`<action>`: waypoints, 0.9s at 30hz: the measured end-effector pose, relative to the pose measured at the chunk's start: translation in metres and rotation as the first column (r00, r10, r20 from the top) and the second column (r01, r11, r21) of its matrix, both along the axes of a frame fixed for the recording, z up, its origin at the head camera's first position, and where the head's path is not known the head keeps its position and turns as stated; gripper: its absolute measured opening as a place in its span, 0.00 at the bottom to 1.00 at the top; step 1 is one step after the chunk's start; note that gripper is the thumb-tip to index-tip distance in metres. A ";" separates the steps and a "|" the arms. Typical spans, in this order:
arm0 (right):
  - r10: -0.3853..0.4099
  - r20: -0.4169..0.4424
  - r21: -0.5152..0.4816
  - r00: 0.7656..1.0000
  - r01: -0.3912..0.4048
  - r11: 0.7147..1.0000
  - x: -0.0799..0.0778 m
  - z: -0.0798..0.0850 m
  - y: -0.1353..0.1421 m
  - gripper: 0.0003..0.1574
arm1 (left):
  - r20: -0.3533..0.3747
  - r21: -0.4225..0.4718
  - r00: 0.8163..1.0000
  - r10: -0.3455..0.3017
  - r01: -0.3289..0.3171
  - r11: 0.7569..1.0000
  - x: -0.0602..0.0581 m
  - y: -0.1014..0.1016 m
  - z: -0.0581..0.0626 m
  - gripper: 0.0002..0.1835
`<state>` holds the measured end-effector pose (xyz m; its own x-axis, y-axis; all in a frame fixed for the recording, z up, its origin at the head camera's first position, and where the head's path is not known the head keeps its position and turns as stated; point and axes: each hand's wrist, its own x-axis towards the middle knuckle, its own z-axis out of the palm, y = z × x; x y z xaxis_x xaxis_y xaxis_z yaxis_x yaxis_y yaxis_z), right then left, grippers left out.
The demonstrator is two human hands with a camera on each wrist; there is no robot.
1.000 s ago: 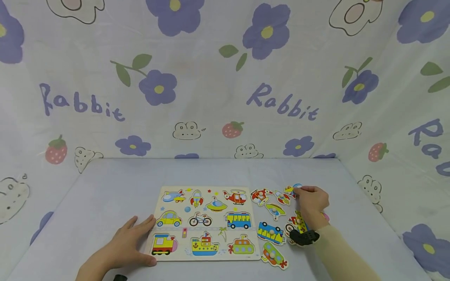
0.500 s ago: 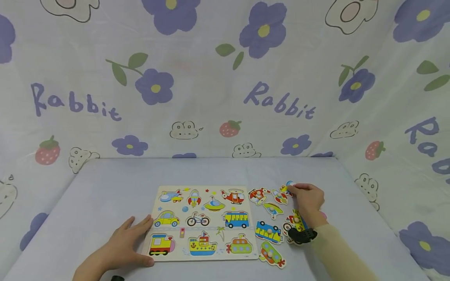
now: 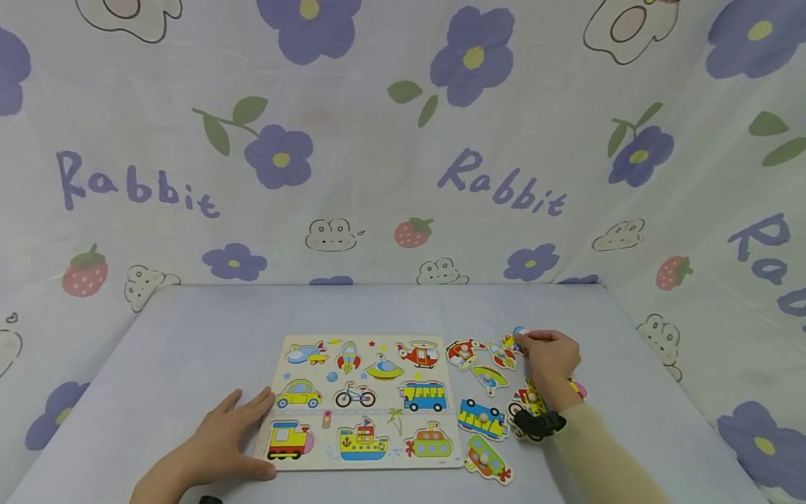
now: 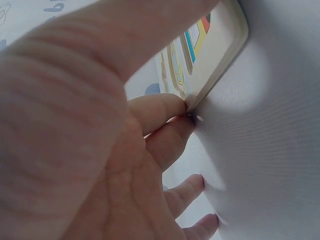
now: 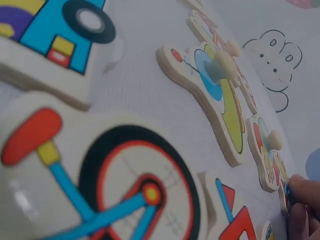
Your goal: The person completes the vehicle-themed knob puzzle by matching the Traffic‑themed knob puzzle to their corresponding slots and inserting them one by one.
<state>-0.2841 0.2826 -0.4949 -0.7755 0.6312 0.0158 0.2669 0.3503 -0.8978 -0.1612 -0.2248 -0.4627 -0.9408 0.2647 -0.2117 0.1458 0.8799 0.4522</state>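
Observation:
My left hand [image 3: 223, 437] lies at the left edge of a wooden vehicle puzzle board [image 3: 324, 448], thumb and fingers spread apart. In the left wrist view, fingertips touch the board's edge [image 4: 220, 75] and others rest on the cloth. Right of the board, my right hand [image 3: 554, 357] pinches a blue and yellow airplane puzzle piece [image 3: 519, 332], mostly covered by the fingers. Close to it lie a rocket piece [image 3: 503, 355], a helicopter piece [image 3: 464, 352] and a flying saucer piece [image 3: 490, 378], with wooden knobs on top.
Nearer the front are a bus piece [image 3: 482, 418] and a submarine piece [image 3: 488, 460]. Under the right wrist, a bicycle piece [image 5: 142, 185] and other pieces overlap in a partly hidden pile. A patterned cloth [image 3: 352, 126] hangs behind the white-covered table [image 3: 220, 329].
The head view has shifted slightly. My right hand, at the airplane piece throughout, has moved a touch left; the left hand keeps its place at the board's edge.

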 end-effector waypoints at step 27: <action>0.522 -0.196 0.018 0.830 -0.529 0.848 0.000 0.037 -0.023 0.15 | -0.036 0.035 0.999 -0.029 0.030 0.999 0.005 -0.002 0.004 0.63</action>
<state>-0.2844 0.2596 -0.4578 -0.9751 0.1317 0.1787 -0.1215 0.3570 -0.9262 -0.1566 -0.2263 -0.4592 -0.9392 0.2995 -0.1681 0.1884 0.8586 0.4768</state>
